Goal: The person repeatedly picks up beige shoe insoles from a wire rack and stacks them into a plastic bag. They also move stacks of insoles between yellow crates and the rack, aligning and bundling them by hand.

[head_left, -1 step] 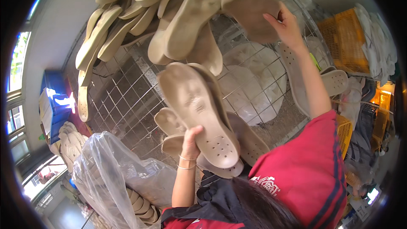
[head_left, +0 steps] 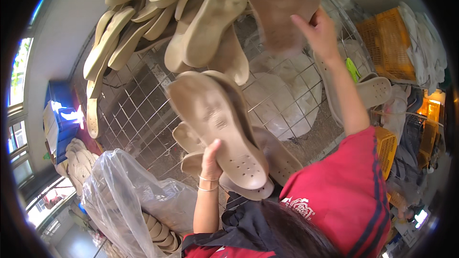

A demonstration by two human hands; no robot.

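Note:
My left hand is closed around a small stack of beige shoe soles, thumb on top. The uppermost sole has rows of small holes at its heel. Up and to the right, my right hand grips the edge of a brown shoe sole, blurred by motion, above the wire rack. Beside it at the far side of the rack lies a heap of beige soles. More soles show under and beside the held stack.
A clear plastic bag with nested soles stands at the lower left. Orange crates and white bags line the right. Another beige sole lies near a bright green object at the rack's right side. A blue box stands by the left window.
My right hand has moved slightly up with the brown sole, which now stands more upright. The stack in my left hand has shifted a little to the left.

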